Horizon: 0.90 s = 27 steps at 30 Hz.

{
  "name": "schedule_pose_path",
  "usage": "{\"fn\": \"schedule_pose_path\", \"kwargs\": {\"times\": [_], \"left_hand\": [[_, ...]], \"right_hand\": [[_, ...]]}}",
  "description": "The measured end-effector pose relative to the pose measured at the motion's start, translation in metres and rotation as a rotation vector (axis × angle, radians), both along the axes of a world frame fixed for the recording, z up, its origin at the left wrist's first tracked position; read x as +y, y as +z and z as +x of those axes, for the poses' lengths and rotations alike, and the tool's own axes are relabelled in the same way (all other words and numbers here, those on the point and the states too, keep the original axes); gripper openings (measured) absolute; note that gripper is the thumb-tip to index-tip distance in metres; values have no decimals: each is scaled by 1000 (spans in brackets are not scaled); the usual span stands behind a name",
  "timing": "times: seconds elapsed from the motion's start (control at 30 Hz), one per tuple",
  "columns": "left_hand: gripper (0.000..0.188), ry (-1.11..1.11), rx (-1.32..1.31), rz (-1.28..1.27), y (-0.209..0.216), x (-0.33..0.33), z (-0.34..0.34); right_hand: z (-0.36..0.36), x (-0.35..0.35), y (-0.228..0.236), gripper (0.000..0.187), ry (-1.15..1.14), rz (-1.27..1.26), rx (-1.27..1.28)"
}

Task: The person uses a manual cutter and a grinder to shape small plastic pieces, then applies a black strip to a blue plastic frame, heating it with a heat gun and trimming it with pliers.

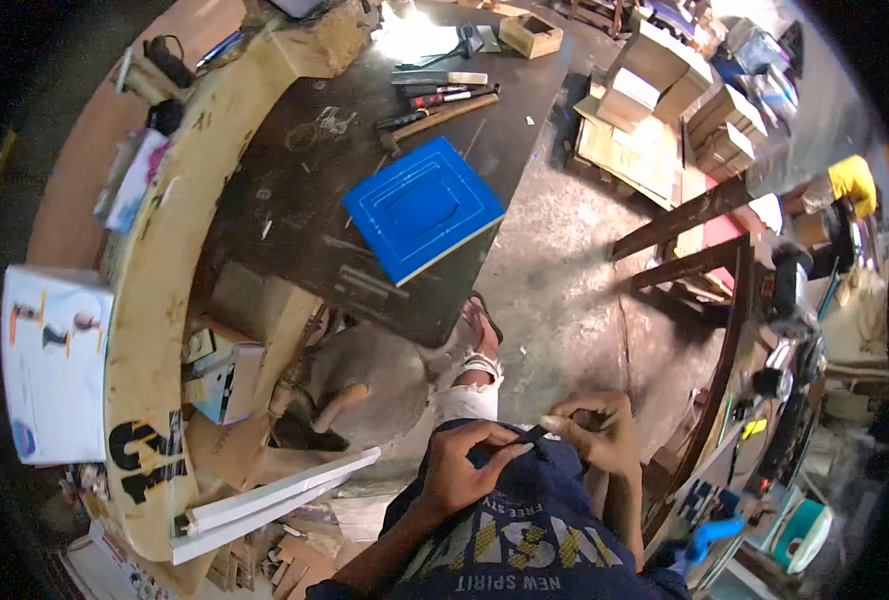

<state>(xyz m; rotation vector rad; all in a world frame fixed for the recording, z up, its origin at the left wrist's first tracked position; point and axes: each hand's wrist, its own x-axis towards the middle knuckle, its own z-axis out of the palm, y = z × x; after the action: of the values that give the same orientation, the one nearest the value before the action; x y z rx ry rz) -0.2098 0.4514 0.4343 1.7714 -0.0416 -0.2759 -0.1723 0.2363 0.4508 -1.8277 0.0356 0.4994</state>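
In front of my dark blue shirt, both hands are closed in a pinch on a small dark strip. My left hand has thumb and forefinger together at its left end. At the other end are the thumb and fingertips of my right hand. What the strip is made of is too small to tell. Beyond the hands, a blue square board with thin pale lines and a rectangular outline lies flat on the dark table. Neither hand touches it.
Behind the board lie a hammer, a red-handled tool and a wooden box. Cardboard boxes stand on the floor at the far right. White strips jut out at lower left. A cluttered bench runs along the right.
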Motion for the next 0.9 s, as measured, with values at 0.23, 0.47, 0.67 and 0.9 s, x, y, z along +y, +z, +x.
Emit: {"fn": "schedule_pose_path", "kwargs": {"times": [0.23,0.47,0.67,0.9], "left_hand": [[18,159,152,-23,-35,-13,148],[20,638,357,-115,-57,-34,215],[23,1302,405,126,-88,-48,235],[16,1819,389,267,-109,-84,276]], "right_hand": [[191,11,-20,11,209,-99,5],[337,28,-48,19,663,-159,-94],[475,62,-113,32,1101,-423,-593],[547,72,-176,26,1460,-202,-704]]}}
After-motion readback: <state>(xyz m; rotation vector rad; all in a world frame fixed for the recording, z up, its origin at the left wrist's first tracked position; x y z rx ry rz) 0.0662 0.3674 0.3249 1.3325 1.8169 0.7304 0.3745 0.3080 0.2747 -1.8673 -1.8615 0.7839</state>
